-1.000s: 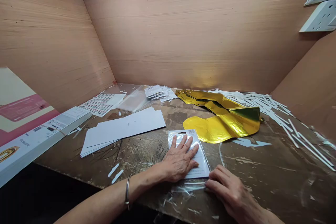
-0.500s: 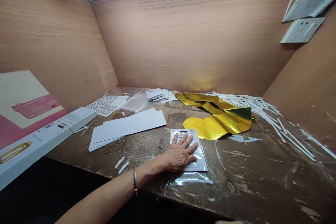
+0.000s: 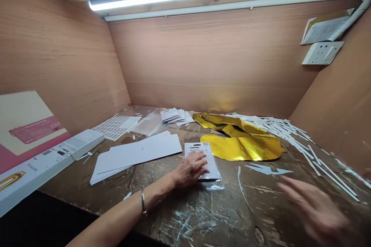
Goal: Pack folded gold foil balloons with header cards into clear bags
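My left hand (image 3: 191, 168) rests with its fingers spread on a flat packet (image 3: 213, 170), a printed white card in a clear plastic sleeve with a hang hole at its top. It presses on the packet without gripping it. My right hand (image 3: 315, 210) is at the lower right, blurred by motion, its fingers stretched towards the left and nothing visible in them. Beyond the packet lie shiny gold foil pieces (image 3: 246, 148) that look like flat balloons. Between them and my right hand is a pale blue-white cut piece (image 3: 268, 169).
White card strips (image 3: 139, 152) lie left of the packet. Behind them are a sticker sheet (image 3: 116, 125), clear bags (image 3: 149, 121) and small printed cards (image 3: 176, 115). Many thin white sticks (image 3: 284, 129) spread along the right. A long box-like stack (image 3: 58, 154) overhangs the table's left edge.
My right hand has come into view from the bottom edge. The packet has shifted slightly away from the table's front edge under my left hand, and the camera has tilted up.
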{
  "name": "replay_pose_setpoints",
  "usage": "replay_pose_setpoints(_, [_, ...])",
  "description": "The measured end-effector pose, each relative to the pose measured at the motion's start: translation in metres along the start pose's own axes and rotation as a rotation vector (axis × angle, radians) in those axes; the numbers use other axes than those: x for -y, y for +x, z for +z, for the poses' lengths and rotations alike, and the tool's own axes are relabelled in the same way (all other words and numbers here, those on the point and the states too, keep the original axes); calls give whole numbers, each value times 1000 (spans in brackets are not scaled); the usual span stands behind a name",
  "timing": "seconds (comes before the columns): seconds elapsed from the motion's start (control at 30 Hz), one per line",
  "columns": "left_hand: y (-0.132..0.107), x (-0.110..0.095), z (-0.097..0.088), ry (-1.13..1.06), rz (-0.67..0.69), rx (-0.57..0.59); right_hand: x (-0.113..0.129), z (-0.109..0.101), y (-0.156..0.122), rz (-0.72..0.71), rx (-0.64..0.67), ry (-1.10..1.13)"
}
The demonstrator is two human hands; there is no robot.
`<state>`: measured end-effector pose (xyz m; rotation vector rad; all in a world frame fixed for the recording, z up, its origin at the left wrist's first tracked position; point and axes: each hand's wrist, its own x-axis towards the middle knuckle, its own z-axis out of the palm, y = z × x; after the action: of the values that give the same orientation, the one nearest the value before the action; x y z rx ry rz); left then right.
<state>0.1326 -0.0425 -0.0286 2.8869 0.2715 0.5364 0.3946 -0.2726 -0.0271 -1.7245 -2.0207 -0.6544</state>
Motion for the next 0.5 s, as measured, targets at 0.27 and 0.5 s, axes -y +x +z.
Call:
replay_pose_setpoints(0.27, [-43,-19,-23,-212,22,168,61,72,91,-263,232,406])
replay_pose_setpoints(0.5, [-28,-11,1,-464,-354,-106,71,83,108,385,366,675])
